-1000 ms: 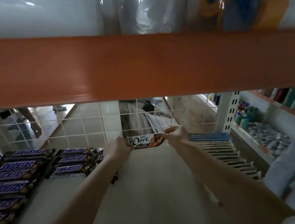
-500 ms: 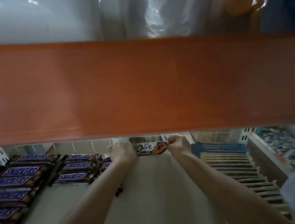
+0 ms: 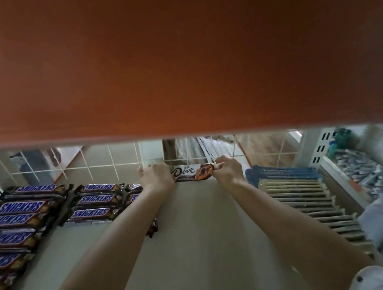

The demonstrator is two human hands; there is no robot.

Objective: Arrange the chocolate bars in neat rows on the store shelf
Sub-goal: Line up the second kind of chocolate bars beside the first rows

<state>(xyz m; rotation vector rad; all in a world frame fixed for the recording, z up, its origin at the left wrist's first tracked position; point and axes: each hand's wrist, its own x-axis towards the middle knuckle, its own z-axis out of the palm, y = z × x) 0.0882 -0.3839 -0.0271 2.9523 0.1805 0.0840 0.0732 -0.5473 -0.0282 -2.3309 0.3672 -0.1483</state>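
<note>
Left hand [image 3: 156,178] grips the left end of a flat white-and-brown foil-wrapped chocolate bar [image 3: 192,173], fingers curled over that end; right hand [image 3: 228,170] pinches the right end seal between thumb and fingertips. Bar is held crosswise at the back of the pale grey shelf board [image 3: 198,237], just in front of the white wire-grid back panel [image 3: 104,162]; whether its lower edge touches the board cannot be told. Judgement on handling: a light, thin slab, stiff along its length but apt to snap if bent; glossy wrapper likely slippery, crimped ends soft. The two-end hold suits squaring it to the grid; avoid flexing the middle. Writing: "Dove" in dark script on the white part of the wrapper; smaller characters above it not readable. Left of the Dove bar, two columns of dark brown wrapped bars [image 3: 21,218] lie in rows, blue lettering "SNICKERS" on each. One small dark wrapped item [image 3: 152,227] lies on the board under the left forearm, label hidden. Right of the Dove bar, a row of blue and cream flat packs [image 3: 297,189] stands on edge, print unreadable. An orange upper shelf beam [image 3: 172,49] fills the top of the view.
</note>
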